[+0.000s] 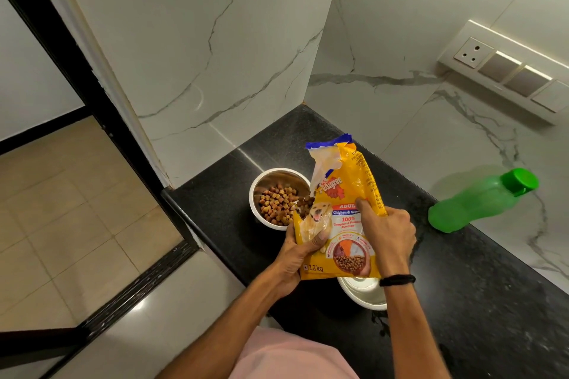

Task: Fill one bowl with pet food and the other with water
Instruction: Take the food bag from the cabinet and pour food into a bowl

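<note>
Together, left hand (pixel 296 258) and right hand (pixel 390 234) around tilted food bag (pixel 346 191)

The bag (pixel 354 191) is showing yellow with a blue top edge, the kibble (pixel 277 206) is looking brown, the bowl (pixel 254 194) silver, the bottle (pixel 474 204) green, and the tabletop (pixel 462 286) is gleaming speckled black.

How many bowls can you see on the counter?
2. The far bowl, holding kibble, stands on the counter beyond the food bag. The near bowl is closer to the person, mostly hidden beneath the bag.
</note>
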